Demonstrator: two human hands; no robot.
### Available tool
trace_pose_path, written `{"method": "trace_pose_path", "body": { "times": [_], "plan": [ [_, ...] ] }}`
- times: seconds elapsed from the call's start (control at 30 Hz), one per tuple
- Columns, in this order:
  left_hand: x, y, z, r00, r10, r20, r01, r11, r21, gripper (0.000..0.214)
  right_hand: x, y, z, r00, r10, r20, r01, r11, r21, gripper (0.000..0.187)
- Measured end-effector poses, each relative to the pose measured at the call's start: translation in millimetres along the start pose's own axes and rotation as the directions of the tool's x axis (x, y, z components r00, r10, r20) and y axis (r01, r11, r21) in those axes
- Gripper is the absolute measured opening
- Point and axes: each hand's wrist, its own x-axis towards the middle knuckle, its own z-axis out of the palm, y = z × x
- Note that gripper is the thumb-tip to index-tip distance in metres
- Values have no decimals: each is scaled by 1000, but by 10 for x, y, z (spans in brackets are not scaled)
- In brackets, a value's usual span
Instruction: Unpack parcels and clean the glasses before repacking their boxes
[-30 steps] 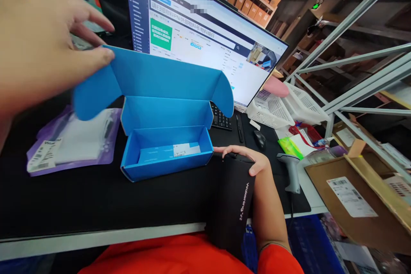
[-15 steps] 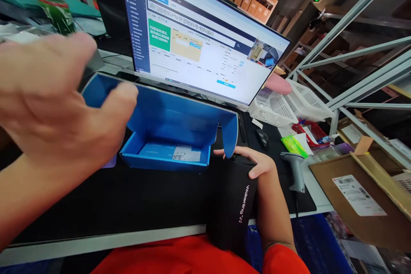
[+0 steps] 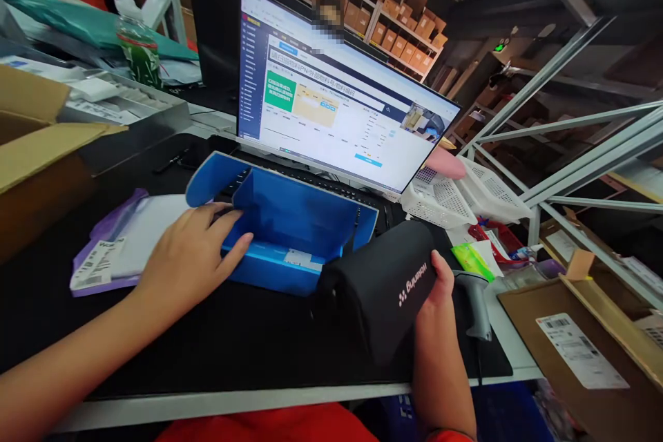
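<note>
My right hand (image 3: 440,280) grips a black case (image 3: 383,283) by its far right end. White "Wakening" lettering runs along the case, which is tilted above the desk mat. A blue cardboard box (image 3: 280,273) with its lid raised lies in front of the monitor, a white label on its floor. At the box's left end is my left hand (image 3: 202,242), its thumb and fingers apart and touching the box edge. Some of its fingertips are hidden by the side flap. Beside that hand rests a white packet in a purple bag (image 3: 111,259) with a printed label.
A monitor (image 3: 336,97) stands behind the box. On the right are a barcode scanner (image 3: 479,307), white baskets (image 3: 440,197), a green packet (image 3: 471,261) and a cardboard box (image 3: 580,338). An open carton (image 3: 41,173) and a green bottle (image 3: 139,55) are on the left.
My left hand has come down from the near left onto the blue box's left end. The black case has been lifted from upright by my right hand and tilted toward the box.
</note>
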Motion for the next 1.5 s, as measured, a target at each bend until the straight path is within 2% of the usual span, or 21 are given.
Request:
{"method": "trace_pose_path", "body": {
  "times": [0.07, 0.13, 0.23, 0.27, 0.33, 0.4, 0.5, 0.57, 0.7, 0.8, 0.93, 1.0, 1.07, 1.13, 1.17, 1.23, 1.3, 1.4, 1.5],
  "plan": [
    [54, -7, 87, 999, -11, 52, 17, 995, -102, 60, 1, 30, 164, 980, -52, -191, 70, 994, 87, 74],
    [51, 2, 159, 993, -51, 106, 72, 976, -205, 49, -12, 73, 378, 922, -127, -367, 184, 975, 123, 73],
    [-73, 58, 210, 987, -102, 121, 129, 963, -238, 44, -24, 126, 701, 819, -305, -485, 343, 939, -11, 88],
    [-135, 82, 213, 989, -103, 109, 125, 966, -224, 48, -18, 131, 792, 793, -364, -489, 373, 924, -82, 95],
    [-257, 118, 210, 993, -81, 81, 95, 977, -191, 56, 9, 118, 937, 769, -440, -464, 398, 897, -191, 100],
    [-349, 129, 203, 997, -61, 55, 70, 984, -166, 65, 49, 85, 1033, 781, -465, -416, 400, 885, -239, 90],
    [-400, 123, 187, 996, -73, 44, 79, 984, -157, 78, 106, 51, 1103, 835, -444, -324, 361, 888, -285, 71],
    [-397, 133, 168, 993, -102, 54, 109, 981, -160, 89, 137, 66, 1131, 854, -423, -303, 318, 885, -340, 70],
    [-384, 199, 110, 985, -149, 85, 161, 974, -159, 97, 198, 160, 1229, 836, -415, -359, 250, 870, -424, 66],
    [-376, 227, 80, 987, -122, 103, 136, 980, -145, 94, 217, 224, 1338, 789, -423, -446, 232, 877, -421, 61],
    [-357, 195, 75, 985, -116, 130, 132, 984, -121, 102, 93, 231, 1426, 716, -444, -539, 241, 881, -406, 63],
    [-351, 162, 81, 982, -117, 151, 135, 984, -118, 106, -30, 186, 1448, 655, -488, -577, 283, 866, -412, 62],
    [-350, 133, 94, 981, -107, 164, 127, 984, -121, 106, -148, 125, 1495, 570, -561, -600, 324, 825, -463, 59],
    [-350, 117, 109, 984, -91, 156, 111, 986, -128, 104, -218, 79, 1588, 513, -649, -562, 321, 753, -575, 57],
    [-348, 116, 116, 986, -84, 145, 103, 986, -133, 103, -224, 69, 1647, 512, -684, -520, 309, 711, -631, 57],
    [-339, 125, 123, 990, -75, 118, 92, 985, -144, 102, -177, 77, 1763, 563, -707, -429, 288, 654, -700, 57],
    [-326, 141, 120, 991, -81, 108, 98, 983, -157, 101, -66, 106, 1835, 622, -685, -379, 277, 645, -712, 58],
    [-318, 163, 103, 990, -82, 119, 102, 980, -172, 99, 146, 147, 1832, 685, -633, -360, 211, 645, -734, 54],
    [-338, 174, 100, 994, -55, 95, 72, 981, -183, 97, 300, 152, 1788, 817, -459, -348, -3, 602, -799, 44]
  ]
}}
